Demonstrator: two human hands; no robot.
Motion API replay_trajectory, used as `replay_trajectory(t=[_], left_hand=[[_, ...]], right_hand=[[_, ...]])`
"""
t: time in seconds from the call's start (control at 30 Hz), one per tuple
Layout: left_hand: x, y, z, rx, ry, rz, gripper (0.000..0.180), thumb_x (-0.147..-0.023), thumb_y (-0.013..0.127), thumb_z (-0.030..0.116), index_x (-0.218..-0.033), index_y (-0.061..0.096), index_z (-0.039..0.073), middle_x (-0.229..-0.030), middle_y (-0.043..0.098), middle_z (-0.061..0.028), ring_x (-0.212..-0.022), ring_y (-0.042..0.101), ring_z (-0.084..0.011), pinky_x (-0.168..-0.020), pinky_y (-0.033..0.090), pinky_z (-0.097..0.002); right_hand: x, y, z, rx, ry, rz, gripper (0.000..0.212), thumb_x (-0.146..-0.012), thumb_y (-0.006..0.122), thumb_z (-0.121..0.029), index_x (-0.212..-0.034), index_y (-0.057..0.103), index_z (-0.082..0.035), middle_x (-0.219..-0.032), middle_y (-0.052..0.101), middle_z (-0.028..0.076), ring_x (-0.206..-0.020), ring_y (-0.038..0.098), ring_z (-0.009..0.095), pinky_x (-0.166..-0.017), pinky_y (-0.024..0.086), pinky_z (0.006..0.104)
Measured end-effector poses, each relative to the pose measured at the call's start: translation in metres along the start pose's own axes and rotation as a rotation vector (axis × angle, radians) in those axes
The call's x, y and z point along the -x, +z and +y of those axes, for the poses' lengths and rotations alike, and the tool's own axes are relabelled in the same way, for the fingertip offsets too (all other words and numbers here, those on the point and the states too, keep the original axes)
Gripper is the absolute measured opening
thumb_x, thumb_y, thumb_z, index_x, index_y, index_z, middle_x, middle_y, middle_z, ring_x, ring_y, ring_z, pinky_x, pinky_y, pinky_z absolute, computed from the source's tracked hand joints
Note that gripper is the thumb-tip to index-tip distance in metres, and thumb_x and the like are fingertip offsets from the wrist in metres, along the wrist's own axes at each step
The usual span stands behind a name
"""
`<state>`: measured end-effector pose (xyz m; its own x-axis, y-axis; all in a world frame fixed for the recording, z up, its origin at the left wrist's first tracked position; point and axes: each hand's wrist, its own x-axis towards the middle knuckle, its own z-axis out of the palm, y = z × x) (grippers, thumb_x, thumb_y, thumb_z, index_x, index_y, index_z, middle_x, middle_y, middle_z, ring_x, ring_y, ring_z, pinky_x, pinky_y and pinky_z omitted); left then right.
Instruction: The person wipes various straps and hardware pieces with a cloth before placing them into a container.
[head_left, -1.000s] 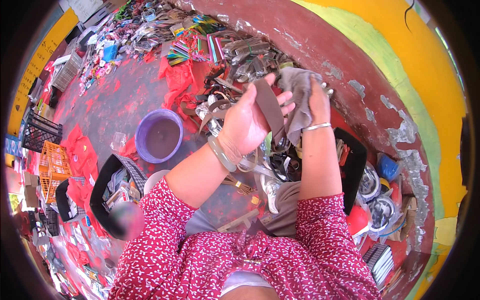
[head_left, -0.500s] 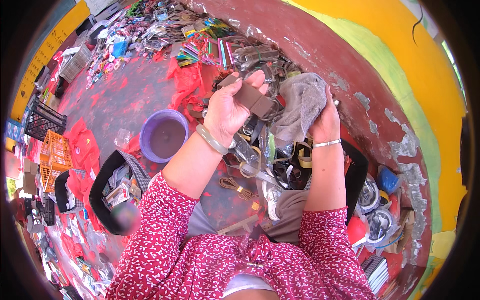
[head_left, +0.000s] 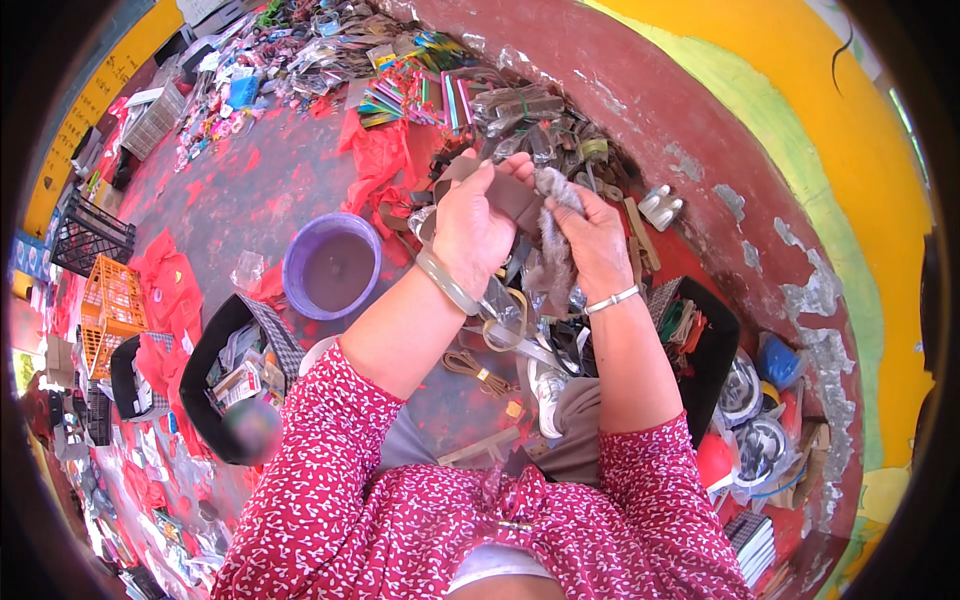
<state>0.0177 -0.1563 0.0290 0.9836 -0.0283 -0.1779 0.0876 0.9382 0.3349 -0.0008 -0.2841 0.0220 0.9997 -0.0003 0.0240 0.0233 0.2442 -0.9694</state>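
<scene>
My left hand (head_left: 470, 222), palm turned up, is closed on a wide, flat brown strap (head_left: 515, 200) that lies across its fingers. Close beside it, my right hand (head_left: 594, 238) grips a bunched grey cloth (head_left: 549, 272). The cloth's upper end meets the strap's right end, and its lower part hangs down. Below both hands lies a heap of belts and straps, partly hidden by my hands and the cloth. A coiled brown cord (head_left: 474, 375) is on the floor between my forearms.
A purple bucket (head_left: 292, 262) of murky water stands left of my left forearm. Black-rimmed bins (head_left: 200, 395) (head_left: 712, 385) flank me. Small white bottles (head_left: 660, 207) stand by the peeling wall (head_left: 690, 130). An orange crate (head_left: 113, 305) is farther left; piled goods lie ahead.
My right hand has moved left toward the strap. The cloth, spread out before, is now bunched against the strap's end. My left hand has shifted slightly right and down.
</scene>
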Motion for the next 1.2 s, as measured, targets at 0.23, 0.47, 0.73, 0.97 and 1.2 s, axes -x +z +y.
replay_trajectory(t=[0.23, 0.47, 0.73, 0.97, 1.2], left_hand=[[0.004, 0.007, 0.013, -1.253, -0.452, -0.266, 0.041, -0.085, 0.053, 0.036, -0.102, 0.052, -0.001, -0.097, 0.059, -0.0155, -0.085, 0.059, -0.0215, -0.075, 0.048, -0.0326], [0.007, -0.008, -0.001, -1.505, 0.17, -0.938, 0.07, -0.07, 0.069, 0.014, -0.13, 0.035, 0.002, -0.126, 0.045, -0.0125, -0.116, 0.043, -0.0192, -0.097, 0.033, -0.0297], [0.007, -0.009, -0.006, -0.75, -0.329, -0.567, 0.046, -0.076, 0.062, 0.004, -0.119, 0.046, -0.001, -0.108, 0.055, -0.0091, -0.095, 0.055, -0.0169, -0.088, 0.042, -0.0299], [0.002, -0.018, -0.002, -0.254, -0.602, -0.344, 0.032, -0.086, 0.049, 0.021, -0.108, 0.051, -0.003, -0.095, 0.058, -0.0164, -0.083, 0.058, -0.0235, -0.079, 0.047, -0.0342], [0.016, -0.003, -0.01, -0.663, -0.399, -0.636, 0.026, -0.092, 0.039, 0.021, -0.098, 0.051, -0.001, -0.08, 0.057, -0.0075, -0.067, 0.051, -0.0118, -0.063, 0.044, -0.0248]], right_hand=[[-0.018, -0.043, -0.017, 0.075, -0.033, 0.322, 0.013, -0.086, 0.052, -0.008, -0.092, 0.059, 0.0, -0.077, 0.06, 0.0, -0.064, 0.052, 0.007, -0.058, 0.041, 0.0207], [-0.015, -0.04, -0.013, 0.153, 0.132, 0.105, 0.015, -0.085, 0.053, -0.01, -0.094, 0.059, 0.001, -0.082, 0.06, 0.004, -0.071, 0.055, 0.01, -0.063, 0.043, 0.0237], [-0.021, -0.07, -0.027, -0.414, 0.281, 0.188, 0.022, -0.086, 0.049, -0.018, -0.095, 0.058, 0.001, -0.089, 0.063, 0.011, -0.079, 0.061, 0.022, -0.073, 0.048, 0.0343], [-0.018, -0.065, -0.041, -0.574, 0.101, 0.282, 0.032, -0.09, 0.046, -0.026, -0.105, 0.052, 0.002, -0.099, 0.059, 0.014, -0.088, 0.058, 0.027, -0.078, 0.047, 0.0421], [-0.001, -0.047, -0.056, -0.358, -0.081, 0.026, 0.039, -0.091, 0.044, -0.03, -0.114, 0.048, 0.001, -0.103, 0.057, 0.012, -0.092, 0.057, 0.022, -0.081, 0.046, 0.0361]])
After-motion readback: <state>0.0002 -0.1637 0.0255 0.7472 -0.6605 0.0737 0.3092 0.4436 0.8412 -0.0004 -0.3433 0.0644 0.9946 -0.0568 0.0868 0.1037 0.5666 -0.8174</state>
